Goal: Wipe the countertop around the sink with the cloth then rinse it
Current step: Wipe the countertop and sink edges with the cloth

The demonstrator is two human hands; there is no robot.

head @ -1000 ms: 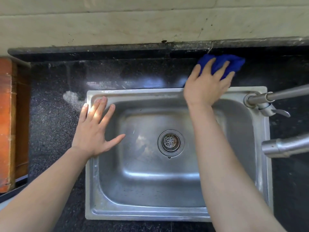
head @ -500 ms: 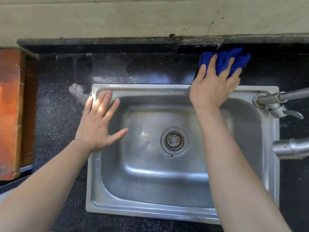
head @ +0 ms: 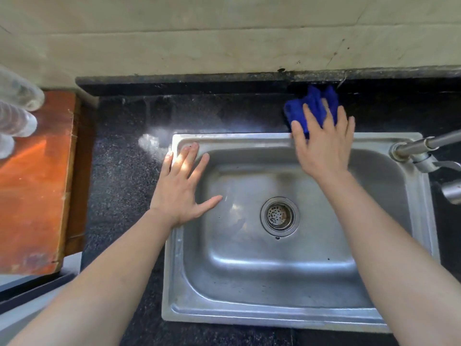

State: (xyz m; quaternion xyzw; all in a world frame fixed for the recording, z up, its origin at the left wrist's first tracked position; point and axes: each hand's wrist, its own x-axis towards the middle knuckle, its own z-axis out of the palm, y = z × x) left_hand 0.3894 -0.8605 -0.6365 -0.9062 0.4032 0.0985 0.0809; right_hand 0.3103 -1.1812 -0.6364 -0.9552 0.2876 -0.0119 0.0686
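A crumpled blue cloth (head: 310, 107) lies on the black speckled countertop (head: 204, 113) behind the steel sink (head: 249, 318), close to the back wall ledge. My right hand (head: 321, 146) presses down on the cloth with straight, spread fingers, its palm over the sink's back rim. My left hand (head: 183, 186) rests flat on the sink's left rim near the back left corner, fingers spread and holding nothing. The sink bowl holds only its round drain strainer (head: 279, 216).
A steel faucet (head: 424, 151) with a lever stands at the sink's back right corner, its spout reaching out of frame. An orange wooden board (head: 32, 186) lies left of the countertop, with clear plastic bottles (head: 15, 108) above it. A pale smear (head: 149, 142) marks the counter.
My right hand and the cloth have slid left along the counter behind the sink, away from the faucet. My left hand keeps its place on the rim. The camera has shifted.
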